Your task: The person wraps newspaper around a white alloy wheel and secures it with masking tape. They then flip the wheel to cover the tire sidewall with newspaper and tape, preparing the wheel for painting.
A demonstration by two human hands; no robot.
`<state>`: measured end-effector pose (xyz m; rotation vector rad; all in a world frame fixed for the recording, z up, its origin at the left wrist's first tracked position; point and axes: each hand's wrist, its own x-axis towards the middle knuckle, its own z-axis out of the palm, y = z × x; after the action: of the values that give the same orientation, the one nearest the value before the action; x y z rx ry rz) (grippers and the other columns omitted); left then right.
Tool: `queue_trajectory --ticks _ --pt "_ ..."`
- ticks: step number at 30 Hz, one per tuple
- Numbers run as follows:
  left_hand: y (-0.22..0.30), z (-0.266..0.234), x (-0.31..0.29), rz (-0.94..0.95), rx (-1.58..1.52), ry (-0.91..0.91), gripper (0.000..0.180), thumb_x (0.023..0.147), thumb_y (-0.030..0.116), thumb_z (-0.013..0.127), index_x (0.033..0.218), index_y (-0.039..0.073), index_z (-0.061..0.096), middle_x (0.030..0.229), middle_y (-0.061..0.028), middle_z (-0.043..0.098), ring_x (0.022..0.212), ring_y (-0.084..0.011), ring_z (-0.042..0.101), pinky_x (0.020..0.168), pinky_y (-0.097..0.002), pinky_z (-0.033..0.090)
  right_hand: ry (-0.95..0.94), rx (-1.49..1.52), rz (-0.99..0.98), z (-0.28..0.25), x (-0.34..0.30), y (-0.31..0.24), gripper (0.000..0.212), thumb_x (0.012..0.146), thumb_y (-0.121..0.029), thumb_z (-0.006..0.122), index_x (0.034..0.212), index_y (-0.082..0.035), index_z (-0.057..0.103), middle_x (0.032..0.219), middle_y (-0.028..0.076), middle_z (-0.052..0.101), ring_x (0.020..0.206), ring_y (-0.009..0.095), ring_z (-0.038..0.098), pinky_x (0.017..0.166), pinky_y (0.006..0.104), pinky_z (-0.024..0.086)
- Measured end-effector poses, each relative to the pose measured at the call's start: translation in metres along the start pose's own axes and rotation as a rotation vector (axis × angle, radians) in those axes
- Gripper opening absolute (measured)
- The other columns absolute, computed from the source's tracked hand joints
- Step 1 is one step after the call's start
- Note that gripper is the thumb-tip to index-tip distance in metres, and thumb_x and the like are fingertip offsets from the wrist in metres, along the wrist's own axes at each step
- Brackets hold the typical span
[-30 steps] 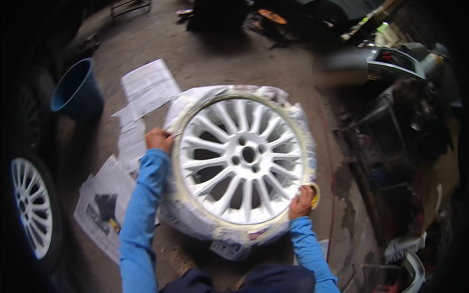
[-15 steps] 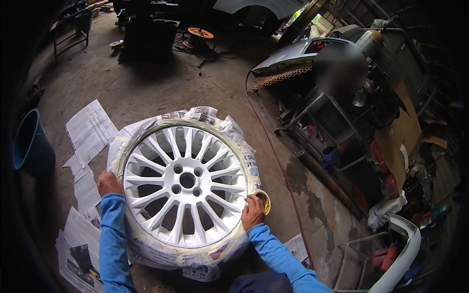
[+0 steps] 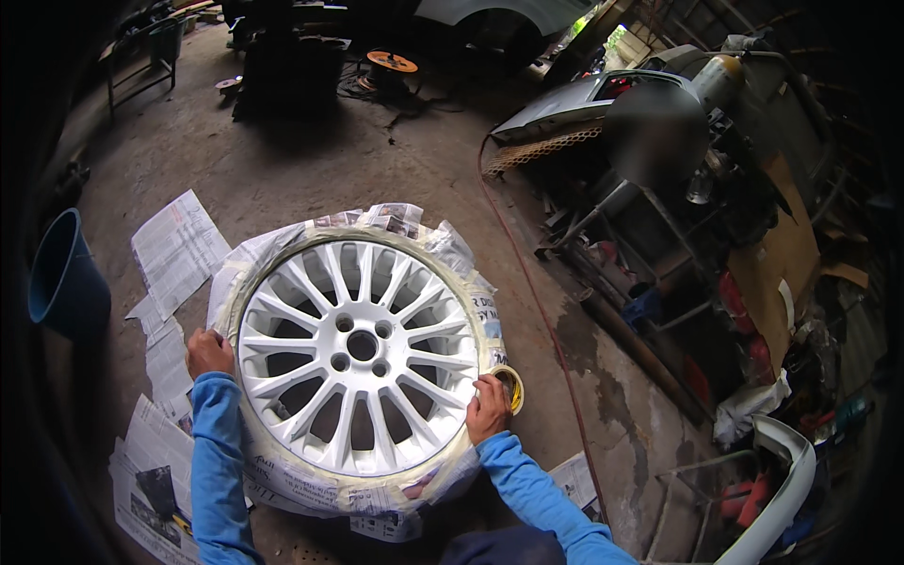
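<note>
Cannot see under the newspaper wrap around the wheel, nor all fingertips of the left hand at nine o'clock. Cannot make out the blurred patch at two o'clock, nor follow the car body past twelve.

The wheel is plain white, banded by cream tape; the tape roll looks bright yellow inside. Off-white newspaper is patterned with fine grey print. Over here, sky-blue sleeves, a dark blue bucket, an orange-topped reel.

Dark edges, detail there uncertain
</note>
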<state>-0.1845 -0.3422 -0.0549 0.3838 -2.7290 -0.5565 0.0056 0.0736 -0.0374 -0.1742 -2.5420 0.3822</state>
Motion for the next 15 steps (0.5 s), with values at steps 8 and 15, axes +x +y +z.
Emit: queue_trajectory --ticks 8,15 --pt "-0.004 0.004 0.002 0.002 -0.012 -0.023 0.01 0.069 0.012 0.071 0.069 0.004 0.065 0.08 -0.0118 0.058 0.082 -0.0302 0.059 0.074 -0.0413 0.048 0.02 -0.003 -0.009 0.001 0.0 0.002 0.029 0.068 0.002 0.056 0.096 -0.005 0.057 0.106 0.01 0.056 0.096 0.033 0.055 0.082 0.0431 0.043" --pt "-0.003 0.001 -0.009 0.034 -0.007 0.014 0.014 0.069 0.015 0.073 0.068 0.003 0.066 0.08 -0.0117 0.058 0.083 -0.0298 0.059 0.075 -0.0402 0.048 -0.005 0.026 0.013 -0.001 -0.001 0.0 0.03 0.067 0.003 0.058 0.096 -0.002 0.055 0.104 0.015 0.055 0.098 0.034 0.053 0.088 0.0421 0.042"
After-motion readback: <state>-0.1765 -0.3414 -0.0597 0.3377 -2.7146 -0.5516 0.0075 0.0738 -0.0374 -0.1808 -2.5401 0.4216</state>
